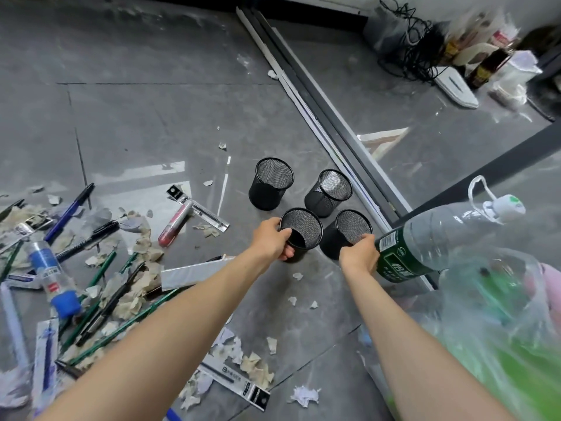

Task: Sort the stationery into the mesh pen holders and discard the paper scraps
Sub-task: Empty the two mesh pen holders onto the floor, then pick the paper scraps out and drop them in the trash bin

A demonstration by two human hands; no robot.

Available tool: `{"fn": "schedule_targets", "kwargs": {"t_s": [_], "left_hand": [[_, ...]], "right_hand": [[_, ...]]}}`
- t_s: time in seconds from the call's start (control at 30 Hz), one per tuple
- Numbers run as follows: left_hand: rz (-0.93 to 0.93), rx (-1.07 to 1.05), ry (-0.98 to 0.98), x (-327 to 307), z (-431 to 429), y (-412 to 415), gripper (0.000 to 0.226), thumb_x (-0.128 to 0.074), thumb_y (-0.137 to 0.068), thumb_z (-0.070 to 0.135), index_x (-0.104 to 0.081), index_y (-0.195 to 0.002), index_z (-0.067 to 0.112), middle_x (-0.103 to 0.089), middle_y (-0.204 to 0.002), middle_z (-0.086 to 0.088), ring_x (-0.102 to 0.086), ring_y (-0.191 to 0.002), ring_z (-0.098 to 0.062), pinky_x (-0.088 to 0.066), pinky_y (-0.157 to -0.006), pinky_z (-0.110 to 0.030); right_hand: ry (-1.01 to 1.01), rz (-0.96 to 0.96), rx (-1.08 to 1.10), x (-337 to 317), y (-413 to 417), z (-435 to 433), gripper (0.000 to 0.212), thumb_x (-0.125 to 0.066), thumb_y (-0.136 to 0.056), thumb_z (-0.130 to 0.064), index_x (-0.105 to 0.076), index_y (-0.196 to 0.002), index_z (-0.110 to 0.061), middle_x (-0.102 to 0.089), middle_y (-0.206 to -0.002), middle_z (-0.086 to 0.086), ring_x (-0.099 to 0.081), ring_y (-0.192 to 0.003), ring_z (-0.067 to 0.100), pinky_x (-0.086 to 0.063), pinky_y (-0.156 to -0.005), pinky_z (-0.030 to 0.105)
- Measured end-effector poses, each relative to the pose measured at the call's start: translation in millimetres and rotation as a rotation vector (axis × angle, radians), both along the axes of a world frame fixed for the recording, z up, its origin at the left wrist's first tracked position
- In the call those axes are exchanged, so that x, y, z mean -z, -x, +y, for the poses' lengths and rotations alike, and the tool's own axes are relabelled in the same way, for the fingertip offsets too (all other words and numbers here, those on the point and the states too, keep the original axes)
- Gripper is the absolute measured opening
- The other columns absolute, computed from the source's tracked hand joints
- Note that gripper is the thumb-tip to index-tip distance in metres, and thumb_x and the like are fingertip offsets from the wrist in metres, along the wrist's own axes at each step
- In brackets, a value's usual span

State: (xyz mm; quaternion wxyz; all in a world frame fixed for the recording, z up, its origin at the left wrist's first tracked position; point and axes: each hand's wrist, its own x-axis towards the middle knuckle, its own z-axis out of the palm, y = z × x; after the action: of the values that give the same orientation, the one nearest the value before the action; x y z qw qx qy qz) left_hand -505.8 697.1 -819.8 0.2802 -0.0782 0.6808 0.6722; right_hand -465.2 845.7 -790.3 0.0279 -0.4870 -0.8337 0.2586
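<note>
Four mesh pen holders sit in a square mid-frame: back-left holder [271, 183], back-right holder [328, 192], front-left holder [302, 229], front-right holder [349, 229]. The left hand [270, 241] grips the front-left holder, the right hand [359, 253] grips the front-right holder's near rim. A stationery pile [91, 268] mixed with paper scraps [255, 367] sprawls lower left. A bottle [440, 238] lies just right of the right hand, with a plastic bag [491, 329] below it.
</note>
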Motion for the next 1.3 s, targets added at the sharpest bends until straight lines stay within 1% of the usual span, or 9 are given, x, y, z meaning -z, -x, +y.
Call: {"fn": "schedule_targets", "kwargs": {"t_s": [0.23, 0.33, 0.5, 0.73, 0.83, 0.97, 1.1, 1.23, 1.3], "left_hand": [[0.006, 0.023, -0.004, -1.0, -5.2, 5.3, 0.01, -0.04, -0.099, 0.008, -0.048, -0.104, 0.01, -0.055, -0.06, -0.013, -0.05, -0.031, -0.006, -0.047, -0.041, -0.021], [-0.047, 0.071, -0.063, -5.7, -10.8, 3.7, 0.023, -0.034, -0.101, 0.011, -0.047, -0.119, 0.003, -0.056, -0.065, -0.015, -0.057, -0.038, -0.008, -0.05, -0.046, -0.022], [-0.072, 0.114, -0.029, -21.2, -46.3, 2.6, 0.046, -0.034, -0.103, 0.019, -0.021, -0.145, 0.005, -0.058, -0.079, -0.016, -0.061, -0.064, -0.021, -0.052, -0.063, -0.027], [0.041, 0.123, 0.101, -62.0, -143.7, 10.0, 0.046, -0.033, -0.103, 0.022, -0.025, -0.143, 0.002, -0.06, -0.091, -0.018, -0.063, -0.075, -0.022, -0.052, -0.078, -0.032], [0.069, 0.145, 0.198, -81.0, -190.4, -1.5, 0.041, -0.032, -0.103, 0.02, -0.032, -0.139, 0.0, -0.059, -0.086, -0.014, -0.063, -0.07, -0.018, -0.052, -0.066, -0.024], [0.071, 0.139, 0.348, -106.9, -257.7, -26.5, 0.035, -0.033, -0.103, 0.018, -0.039, -0.133, 0.002, -0.06, -0.086, -0.016, -0.063, -0.069, -0.02, -0.05, -0.067, -0.027], [0.04, 0.129, 0.529, -128.4, -334.5, -60.6, 0.029, -0.036, -0.102, 0.019, -0.046, -0.124, 0.004, -0.061, -0.077, -0.01, -0.063, -0.053, -0.01, -0.048, -0.053, -0.021], [0.02, 0.156, 0.631, -145.9, -390.9, -79.4, 0.024, -0.037, -0.102, 0.024, -0.049, -0.119, 0.012, -0.065, -0.087, -0.013, -0.065, -0.072, -0.021, -0.047, -0.064, -0.028], [0.035, 0.14, 0.675, -146.8, -407.4, -85.0, 0.024, -0.037, -0.102, 0.024, -0.049, -0.118, 0.012, -0.065, -0.088, -0.011, -0.065, -0.074, -0.021, -0.045, -0.062, -0.027]], "right_hand": [[-0.215, -0.085, -0.2, -4.0, 1.2, -19.1, 0.04, -0.048, -0.087, -0.003, -0.035, -0.124, -0.012, -0.064, -0.111, 0.018, -0.062, -0.099, 0.036, -0.048, -0.08, 0.041], [-0.225, -0.078, -0.291, -9.3, 4.5, -26.0, 0.038, -0.045, -0.087, -0.003, -0.036, -0.123, -0.013, -0.064, -0.111, 0.017, -0.061, -0.099, 0.037, -0.046, -0.079, 0.04], [-0.27, -0.064, -0.438, -20.8, 1.0, -41.0, 0.041, -0.047, -0.087, -0.003, -0.035, -0.125, -0.013, -0.064, -0.109, 0.017, -0.061, -0.098, 0.037, -0.045, -0.075, 0.04], [-0.333, 0.07, -0.567, -46.3, 9.4, -90.7, 0.032, -0.047, -0.087, -0.006, -0.045, -0.119, -0.009, -0.046, -0.122, 0.014, -0.051, -0.109, 0.035, -0.042, -0.08, 0.04], [-0.297, 0.107, -0.65, -56.5, 15.2, -125.0, 0.03, -0.047, -0.086, -0.007, -0.047, -0.116, -0.008, -0.044, -0.124, 0.015, -0.045, -0.114, 0.034, -0.042, -0.084, 0.041], [-0.174, 0.037, -0.798, -69.3, 21.9, -183.3, 0.033, -0.046, -0.087, -0.008, -0.047, -0.12, -0.006, -0.043, -0.126, 0.018, -0.046, -0.116, 0.037, -0.041, -0.089, 0.041], [-0.034, -0.056, -1.056, -78.9, 18.0, -251.8, 0.037, -0.047, -0.087, -0.011, -0.048, -0.123, -0.004, -0.045, -0.128, 0.02, -0.049, -0.114, 0.038, -0.043, -0.093, 0.039], [-0.02, -0.116, -1.382, -91.5, -1.0, -301.4, 0.035, -0.051, -0.091, -0.014, -0.05, -0.125, -0.005, -0.051, -0.128, 0.016, -0.061, -0.101, 0.031, -0.049, -0.08, 0.031], [-0.128, -0.172, -1.566, -99.1, -11.2, -319.6, 0.033, -0.052, -0.092, -0.019, -0.053, -0.123, -0.009, -0.053, -0.127, 0.015, -0.057, -0.106, 0.029, -0.047, -0.087, 0.034]]}}
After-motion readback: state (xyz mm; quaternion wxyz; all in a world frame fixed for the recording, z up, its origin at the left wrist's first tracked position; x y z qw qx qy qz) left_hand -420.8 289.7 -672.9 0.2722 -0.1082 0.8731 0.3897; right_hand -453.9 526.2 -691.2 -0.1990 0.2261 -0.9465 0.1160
